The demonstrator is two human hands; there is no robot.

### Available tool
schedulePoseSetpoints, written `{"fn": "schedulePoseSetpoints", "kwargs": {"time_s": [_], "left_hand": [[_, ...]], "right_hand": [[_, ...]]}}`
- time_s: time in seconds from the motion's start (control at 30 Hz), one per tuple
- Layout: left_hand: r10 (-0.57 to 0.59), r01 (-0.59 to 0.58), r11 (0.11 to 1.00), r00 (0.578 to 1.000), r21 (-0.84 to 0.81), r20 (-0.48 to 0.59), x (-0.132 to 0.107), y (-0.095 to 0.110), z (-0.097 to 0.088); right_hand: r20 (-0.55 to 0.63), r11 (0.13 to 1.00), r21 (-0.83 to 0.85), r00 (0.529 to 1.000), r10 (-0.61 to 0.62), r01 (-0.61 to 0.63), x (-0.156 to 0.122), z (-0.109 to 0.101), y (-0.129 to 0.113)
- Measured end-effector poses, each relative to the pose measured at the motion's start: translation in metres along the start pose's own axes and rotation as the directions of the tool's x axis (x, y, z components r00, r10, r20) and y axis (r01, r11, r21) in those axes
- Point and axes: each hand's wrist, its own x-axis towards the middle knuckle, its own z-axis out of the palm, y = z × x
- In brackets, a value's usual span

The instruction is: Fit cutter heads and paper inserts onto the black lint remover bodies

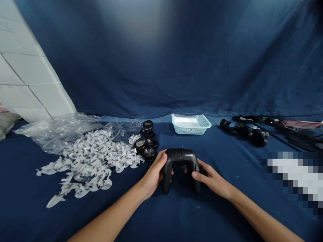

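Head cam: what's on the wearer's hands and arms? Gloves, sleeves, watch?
Nothing worn. The left hand and right hand have no gloves, rings or tape. The left forearm and right forearm show no sleeves, watch or bands up to the frame edge.

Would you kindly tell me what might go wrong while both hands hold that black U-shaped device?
The left hand sits right beside the stacked round mesh caps; a sideways nudge might topple them. The loose white crescent-shaped pieces lie just beyond, so a sweeping forearm could scatter them. The right hand grips the black U-shaped device mostly by fingertips, so it might slip.
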Motion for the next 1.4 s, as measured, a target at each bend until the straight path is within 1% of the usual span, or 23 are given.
{"fn": "schedulePoseSetpoints", "kwargs": {"time_s": [0.13, 0.27, 0.37, 0.43, 0.5, 0.57, 0.63, 0.7, 0.77, 0.8, 0.87, 0.9, 0.97, 1.07, 1.17, 1.27, 1.3, 1.4], "left_hand": [[0.007, -0.007, 1.000, 1.000, 0.000, -0.005, 0.001, -0.003, -0.001], [0.007, -0.006, 0.999, 1.000, 0.034, -0.023, 0.001, -0.006, -0.001], [0.046, -0.046, 0.998, 0.999, 0.054, -0.003, 0.000, -0.007, 0.000], [0.072, -0.072, 0.996, 0.997, 0.044, 0.005, -0.001, -0.007, 0.002], [0.073, -0.073, 0.997, 0.997, -0.002, -0.028, -0.002, -0.005, 0.004], [0.039, -0.045, 0.995, 0.997, -0.090, -0.069, -0.003, -0.002, 0.005], [-0.028, 0.012, 0.979, 0.997, -0.206, -0.074, -0.003, 0.001, 0.004], [-0.128, 0.106, 0.938, 0.991, -0.330, -0.047, -0.002, 0.004, 0.002], [-0.190, 0.161, 0.876, 0.982, -0.456, -0.018, -0.001, 0.005, 0.000], [-0.190, 0.161, 0.845, 0.982, -0.510, -0.004, 0.000, 0.005, -0.001], [-0.137, 0.123, 0.805, 0.990, -0.580, 0.020, 0.001, 0.006, -0.001], [-0.107, 0.106, 0.799, 0.994, -0.592, 0.033, 0.001, 0.006, -0.001], [-0.064, 0.087, 0.807, 0.996, -0.584, 0.060, 0.002, 0.006, -0.002], [-0.050, 0.077, 0.816, 0.997, -0.573, 0.063, 0.003, 0.006, -0.004], [-0.052, 0.076, 0.816, 0.997, -0.573, 0.059, 0.005, 0.005, -0.006], [-0.042, 0.086, 0.830, 0.995, -0.551, 0.092, 0.005, 0.005, -0.008], [-0.044, 0.094, 0.837, 0.994, -0.539, 0.105, 0.005, 0.005, -0.009], [-0.071, 0.134, 0.856, 0.987, -0.499, 0.142, 0.003, 0.006, -0.009]], "right_hand": [[-0.002, 1.000, 0.016, 1.000, 0.013, -0.013, 0.000, 0.000, 0.000], [0.000, 1.000, 0.022, 1.000, 0.015, -0.015, 0.000, 0.001, 0.000], [-0.005, 0.999, 0.031, 1.000, 0.025, -0.025, 0.000, 0.001, 0.000], [-0.029, 0.998, 0.056, 0.999, 0.035, -0.033, -0.001, 0.002, 0.001], [-0.087, 0.993, 0.111, 0.994, 0.058, -0.048, -0.002, 0.004, 0.003], [-0.135, 0.981, 0.178, 0.986, 0.100, -0.075, -0.003, 0.006, 0.006], [-0.155, 0.963, 0.245, 0.976, 0.151, -0.110, -0.003, 0.009, 0.008], [-0.154, 0.940, 0.312, 0.969, 0.193, -0.137, -0.002, 0.011, 0.009], [-0.149, 0.913, 0.380, 0.964, 0.220, -0.150, -0.002, 0.012, 0.009], [-0.144, 0.898, 0.412, 0.962, 0.232, -0.155, -0.001, 0.012, 0.009], [-0.132, 0.869, 0.467, 0.959, 0.249, -0.162, 0.000, 0.012, 0.009], [-0.127, 0.855, 0.492, 0.958, 0.255, -0.163, 0.000, 0.012, 0.009], [-0.115, 0.831, 0.535, 0.962, 0.248, -0.151, 0.000, 0.011, 0.010], [-0.086, 0.787, 0.603, 0.970, 0.229, -0.132, 0.001, 0.009, 0.010], [-0.022, 0.689, 0.712, 0.977, 0.213, -0.134, 0.001, 0.009, 0.008], [0.025, 0.560, 0.820, 0.986, 0.166, -0.115, 0.001, 0.008, 0.007], [0.036, 0.530, 0.840, 0.986, 0.161, -0.117, 0.001, 0.008, 0.006], [0.060, 0.487, 0.862, 0.983, 0.176, -0.140, 0.003, 0.006, 0.006]]}}
